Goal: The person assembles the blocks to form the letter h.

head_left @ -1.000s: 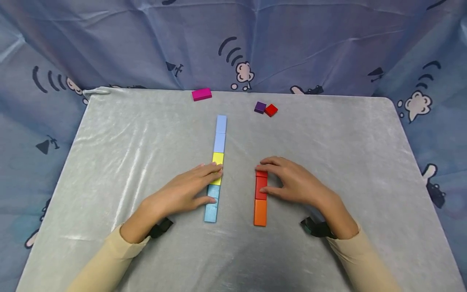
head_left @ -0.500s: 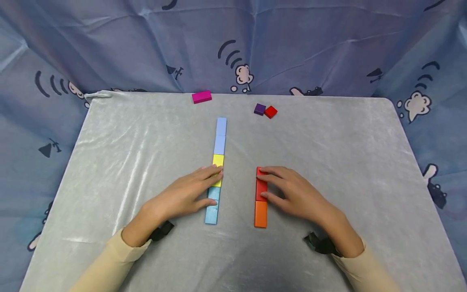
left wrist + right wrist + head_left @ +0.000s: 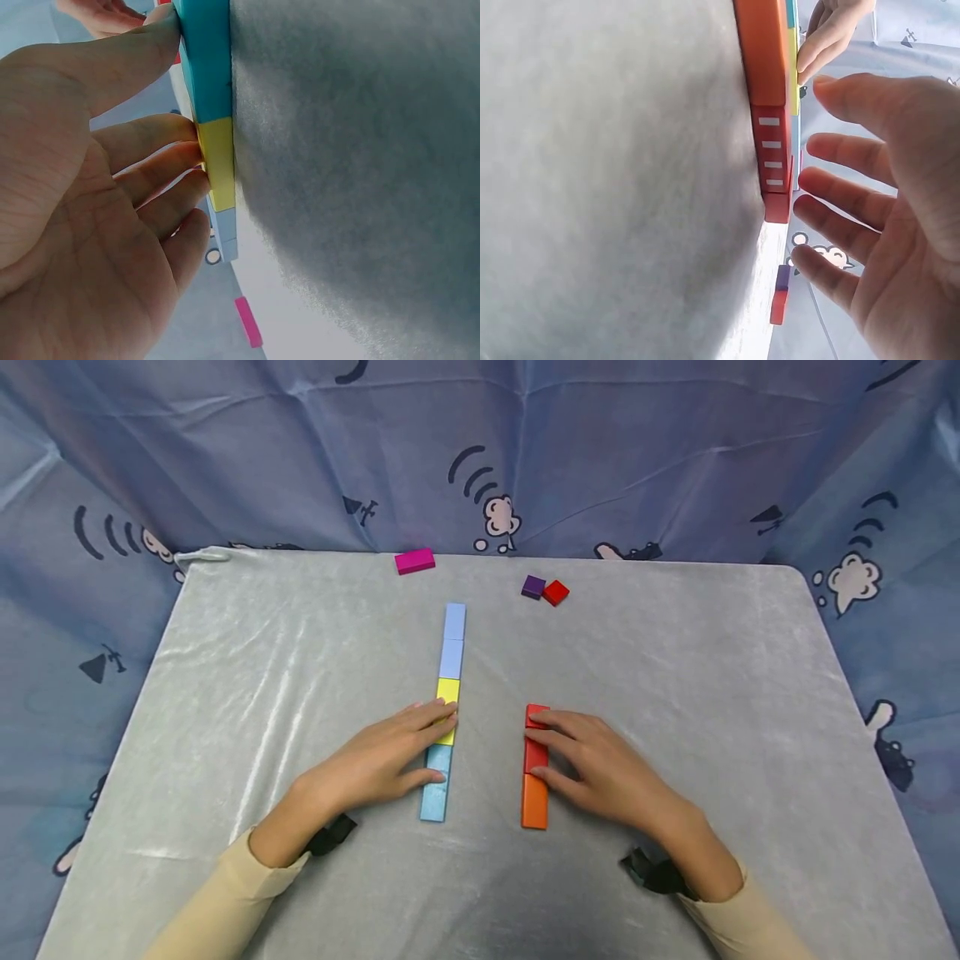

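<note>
A straight row of blocks runs away from me left of centre: a light teal block (image 3: pixel 434 802) nearest, then a yellow block (image 3: pixel 448 690), then two pale blue blocks (image 3: pixel 453 639). My left hand (image 3: pixel 375 756) touches this row, thumb on the teal and fingertips on the yellow, fingers only gently bent. Right of it lies a shorter row: an orange block (image 3: pixel 534 810), a red block (image 3: pixel 771 150) with white marks on its side, and a small red block (image 3: pixel 777 208). My right hand (image 3: pixel 611 768) hovers just over the red blocks, its fingers spread and holding nothing.
At the far side of the grey cloth-covered table (image 3: pixel 300 893) lies a magenta block (image 3: pixel 415 561). A small purple block (image 3: pixel 533 587) and a small red block (image 3: pixel 556 592) sit together, right of it. Patterned blue curtain (image 3: pixel 637 443) hangs behind.
My right hand has come off the far end of the red row and drawn back slightly toward me, uncovering the small red block. The left hand stays in place.
</note>
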Demonstrator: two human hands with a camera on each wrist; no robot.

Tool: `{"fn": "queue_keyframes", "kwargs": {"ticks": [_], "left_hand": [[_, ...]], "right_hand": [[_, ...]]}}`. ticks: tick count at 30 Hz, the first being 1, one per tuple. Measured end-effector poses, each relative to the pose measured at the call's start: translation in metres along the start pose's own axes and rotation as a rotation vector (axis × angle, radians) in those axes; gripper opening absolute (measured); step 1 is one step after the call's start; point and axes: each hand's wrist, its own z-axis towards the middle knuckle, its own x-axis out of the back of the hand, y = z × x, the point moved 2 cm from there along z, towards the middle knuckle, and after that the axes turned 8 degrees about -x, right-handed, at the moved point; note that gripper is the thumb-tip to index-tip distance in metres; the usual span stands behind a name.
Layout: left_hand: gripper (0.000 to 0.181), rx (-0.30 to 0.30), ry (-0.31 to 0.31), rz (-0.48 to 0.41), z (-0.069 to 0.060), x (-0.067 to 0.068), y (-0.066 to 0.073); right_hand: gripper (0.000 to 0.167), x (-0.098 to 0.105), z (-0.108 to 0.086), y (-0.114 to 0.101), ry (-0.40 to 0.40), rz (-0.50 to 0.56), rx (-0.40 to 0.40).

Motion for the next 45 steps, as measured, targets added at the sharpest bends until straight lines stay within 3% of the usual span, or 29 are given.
{"fn": "queue_keyframes", "kwargs": {"ticks": [10,24,30,40,45], "left_hand": [[0.076,-0.016,0.008,0.041,0.001,0.000,0.001],[0.071,-0.046,0.050,0.111,0.005,0.004,0.005],[0.069,-0.023,0.051,0.105,0.009,0.008,0.006],[0.069,0.047,0.088,0.044,0.006,0.022,-0.004],[0.062,0.082,0.146,0.014,0.015,0.032,-0.010]], "right_hand": [[0.061,0.000,-0.006,-0.004,0.037,-0.039,0.024],[0.082,-0.002,-0.009,-0.001,0.039,-0.143,0.064],[0.084,-0.001,-0.012,0.000,0.046,-0.155,0.072],[0.080,-0.009,-0.011,-0.002,0.094,-0.136,0.117],[0.080,-0.009,-0.013,-0.002,0.095,-0.135,0.112]]}}
